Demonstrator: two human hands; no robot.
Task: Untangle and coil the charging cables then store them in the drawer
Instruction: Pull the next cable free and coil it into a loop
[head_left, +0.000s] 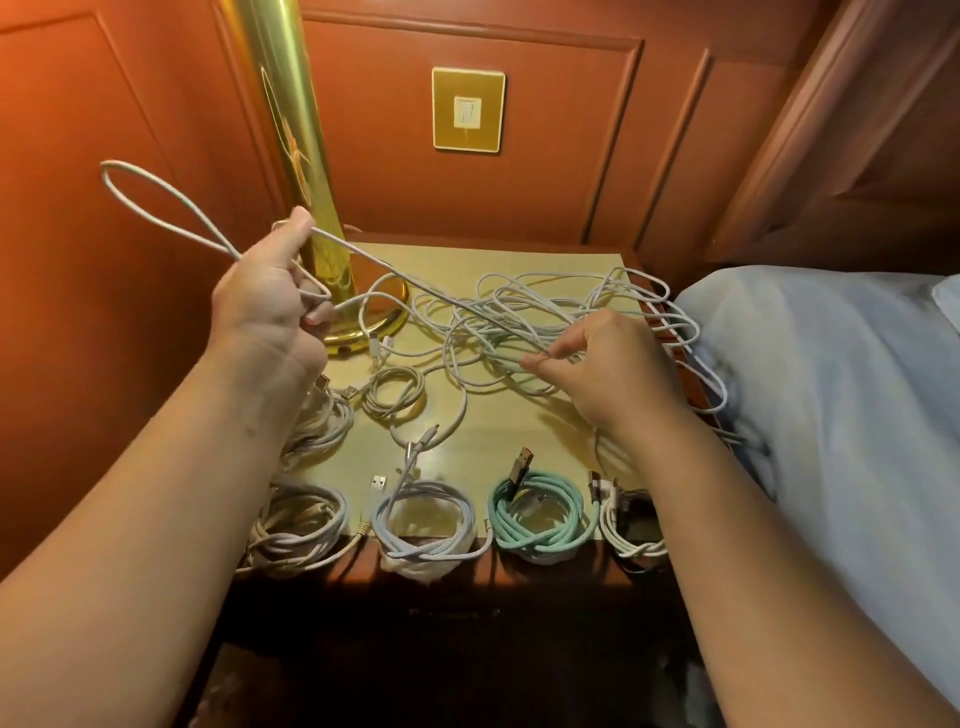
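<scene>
A tangle of white charging cables (545, 322) sprawls over the back half of the yellowish nightstand top (498, 431). My left hand (270, 306) is raised at the left and grips a white cable (156, 208) whose loop sticks up to the left; the strand runs down into the tangle. My right hand (608, 364) pinches a strand in the tangle's middle. Coiled cables lie along the front edge: a white coil (296, 525), a pale blue-white coil (426, 525), a mint green coil (540, 519) and a white coil (628, 525). No drawer is visible.
A brass lamp column (296, 130) with its round base stands at the back left. Further small white coils (395, 395) lie left of centre. A gold wall switch plate (468, 109) is on the panelled wall. A bed with pale sheet (831, 389) borders the right side.
</scene>
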